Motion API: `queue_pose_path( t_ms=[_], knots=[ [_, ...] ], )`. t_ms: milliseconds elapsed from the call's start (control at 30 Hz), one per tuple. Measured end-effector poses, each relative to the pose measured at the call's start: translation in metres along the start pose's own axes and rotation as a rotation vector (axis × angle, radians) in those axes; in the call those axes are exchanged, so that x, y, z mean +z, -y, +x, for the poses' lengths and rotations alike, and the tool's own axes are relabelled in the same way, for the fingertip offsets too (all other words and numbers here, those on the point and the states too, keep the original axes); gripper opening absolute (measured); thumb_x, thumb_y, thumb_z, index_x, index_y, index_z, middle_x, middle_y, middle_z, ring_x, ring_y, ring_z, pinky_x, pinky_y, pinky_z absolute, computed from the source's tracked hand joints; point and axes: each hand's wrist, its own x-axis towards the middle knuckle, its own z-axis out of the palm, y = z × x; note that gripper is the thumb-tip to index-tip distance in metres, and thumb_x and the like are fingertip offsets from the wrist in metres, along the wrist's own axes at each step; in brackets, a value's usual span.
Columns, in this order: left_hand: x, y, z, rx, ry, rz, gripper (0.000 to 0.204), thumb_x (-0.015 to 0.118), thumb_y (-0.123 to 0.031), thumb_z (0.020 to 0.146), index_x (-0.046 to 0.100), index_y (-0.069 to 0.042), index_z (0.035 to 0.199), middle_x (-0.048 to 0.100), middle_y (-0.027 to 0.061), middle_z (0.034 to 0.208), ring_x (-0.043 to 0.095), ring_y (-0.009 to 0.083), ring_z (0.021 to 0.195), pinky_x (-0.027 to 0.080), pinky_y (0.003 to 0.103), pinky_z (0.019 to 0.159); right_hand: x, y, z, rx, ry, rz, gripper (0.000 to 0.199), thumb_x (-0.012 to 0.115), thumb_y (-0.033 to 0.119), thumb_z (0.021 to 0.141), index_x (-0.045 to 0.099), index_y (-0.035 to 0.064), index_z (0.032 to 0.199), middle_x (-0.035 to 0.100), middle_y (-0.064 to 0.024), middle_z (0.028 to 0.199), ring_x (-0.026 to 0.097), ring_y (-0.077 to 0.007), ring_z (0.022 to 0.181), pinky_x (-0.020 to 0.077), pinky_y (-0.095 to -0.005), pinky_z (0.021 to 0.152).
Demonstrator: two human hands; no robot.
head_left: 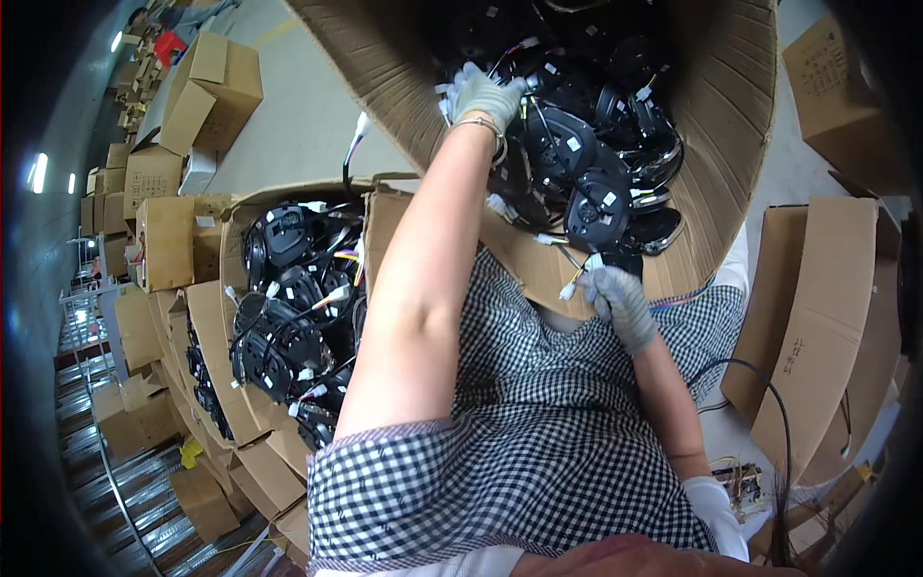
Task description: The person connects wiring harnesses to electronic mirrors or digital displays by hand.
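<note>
My left hand [486,98], in a pale glove, reaches deep into a large open cardboard box [731,183]. Its fingers curl down among wires and white plugs; what they grip is hidden. Heaped around it in the box are black plastic housings [598,210] with short wires and white connectors. Close to my body, at the box's near edge, my gloved right hand [623,306] is closed, its fingers pinching a white wire connector [594,262]. Just beside these fingers hangs another small plug [568,289] with a yellow wire.
On the left stands a second carton [240,370] full of similar black parts. Other cardboard boxes [216,91] are stacked farther left, near a metal roller conveyor [144,481]. An open carton [817,327] stands at right, with a black cable [784,413] curving before it.
</note>
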Motion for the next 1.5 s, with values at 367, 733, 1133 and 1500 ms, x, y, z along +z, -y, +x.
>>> queue_pose_path(
  t_ms=[367,733,1133,1500],
  knots=[
    [0.014,-0.001,-0.067,0.629,0.129,-0.877,0.026,0.061,-0.025,0.087,0.063,-0.004,0.102,0.063,0.0056,0.089,0.056,0.0134,0.084,0.045,0.027,0.08,-0.018,-0.009,-0.014,-0.083,0.046,-0.071,0.043,0.051,0.042,0.091,0.062,0.0006,0.093,0.052,0.0026,0.069,0.039,-0.0027,0.05,0.0284,-0.0175,0.044],
    [-0.035,-0.032,-0.195,0.47,0.025,-1.359,0.025,0.051,-0.023,0.094,0.06,0.0,0.094,0.053,0.0001,0.075,0.044,0.0066,0.062,0.037,0.021,0.056,0.006,0.005,-0.033,-0.31,-0.066,-0.049,0.038,0.049,0.033,0.092,0.061,-0.0025,0.097,0.056,-0.0038,0.088,0.047,-0.0083,0.064,0.0379,-0.0214,0.058],
    [0.046,0.093,-0.302,0.088,0.822,-0.984,0.04,0.06,-0.033,0.089,0.058,0.001,0.109,0.056,-0.0008,0.082,0.047,0.0055,0.07,0.039,0.019,0.064,-0.012,0.033,-0.08,0.12,0.01,-0.147,0.052,0.049,0.051,0.089,0.065,0.0018,0.087,0.046,0.0009,0.056,0.038,-0.007,0.049,0.0278,-0.0221,0.045],
    [0.056,0.1,-0.304,0.007,0.885,-0.965,0.042,0.062,-0.037,0.087,0.061,-0.001,0.108,0.064,0.0025,0.092,0.056,0.0095,0.084,0.043,0.022,0.076,-0.004,0.039,-0.083,0.105,0.097,-0.176,0.053,0.049,0.051,0.089,0.065,0.0019,0.078,0.042,0.0017,0.051,0.033,-0.0069,0.044,0.0239,-0.0225,0.042]
  ],
)
